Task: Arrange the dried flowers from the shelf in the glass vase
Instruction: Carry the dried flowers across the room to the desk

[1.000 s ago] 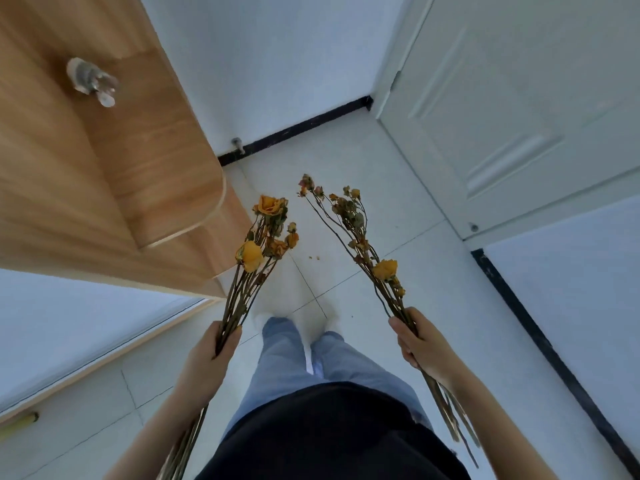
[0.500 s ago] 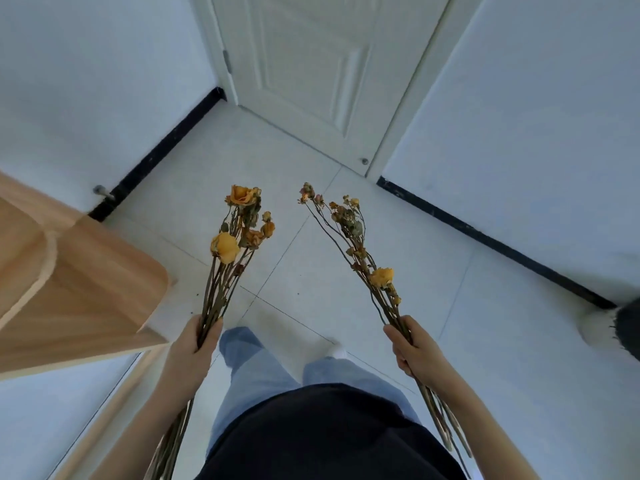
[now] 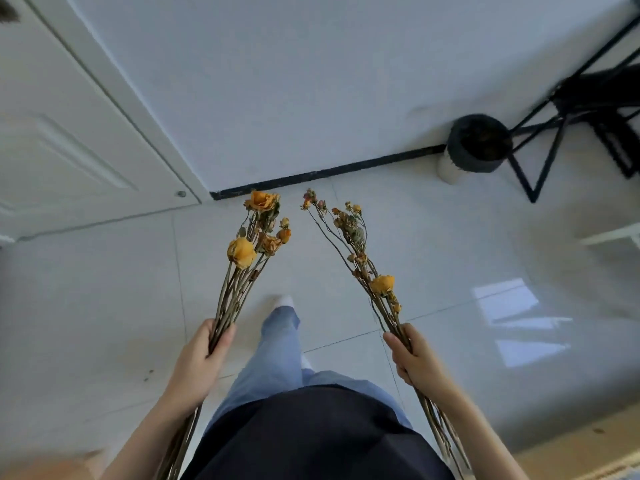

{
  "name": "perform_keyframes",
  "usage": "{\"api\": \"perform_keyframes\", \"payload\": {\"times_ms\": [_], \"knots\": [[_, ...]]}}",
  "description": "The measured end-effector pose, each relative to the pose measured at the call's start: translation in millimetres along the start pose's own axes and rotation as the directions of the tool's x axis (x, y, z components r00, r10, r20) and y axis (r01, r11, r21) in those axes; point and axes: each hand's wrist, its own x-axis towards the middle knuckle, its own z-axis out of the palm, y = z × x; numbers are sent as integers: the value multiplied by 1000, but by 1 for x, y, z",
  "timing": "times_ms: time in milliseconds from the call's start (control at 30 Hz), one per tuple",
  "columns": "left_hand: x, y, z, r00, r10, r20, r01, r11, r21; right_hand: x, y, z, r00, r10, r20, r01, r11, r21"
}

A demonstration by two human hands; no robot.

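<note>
While left hand (image 3: 199, 362) gripped dried flowers (image 3: 242, 252) at 11 o'clock, right hand (image 3: 414, 358) clasped second bunch (image 3: 381, 284) at 1 | step: likely carrying | next: find unseen vase

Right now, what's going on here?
A person stands on the tiled floor with dried flowers in both hands. The left hand grips the yellow-rose bunch by its stems; the right hand grips the small-budded bunch likewise. No glass vase is in view, so nothing is arranged yet.
</note>
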Motion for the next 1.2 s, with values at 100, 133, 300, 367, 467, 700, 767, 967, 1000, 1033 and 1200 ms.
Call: {"api": "perform_keyframes", "payload": {"times_ms": [100,133,300,367,467,700,767,967,1000,1033,1200], "knots": [[47,36,22,990,58,131,-70,994,88,2,15,-23,991,75,-113,-60,990,128],[64,49,30,982,74,172,-93,990,109,4,18,-30,984,100,-150,-73,982,175],[152,129,81,914,134,382,-213,961,174,20,20,-71,922,229,-311,-100,920,379],[182,168,103,879,152,452,-255,951,176,27,16,-88,884,289,-366,-101,885,455],[220,225,137,820,179,544,-323,929,182,39,11,-116,842,338,-420,-94,859,504],[273,323,228,684,206,699,-451,873,184,58,20,-190,756,427,-495,-51,793,607],[281,343,259,646,190,739,-469,863,188,61,30,-214,736,450,-506,-31,769,639],[282,403,368,586,198,786,-525,831,183,73,70,-314,721,475,-504,-21,743,669],[278,413,385,591,201,781,-530,827,188,73,76,-333,730,467,-499,-20,745,667],[275,425,402,593,210,777,-540,820,191,73,82,-351,739,455,-497,-15,749,662],[266,481,473,574,204,793,-572,793,210,74,99,-436,737,462,-493,-5,733,680]]}}
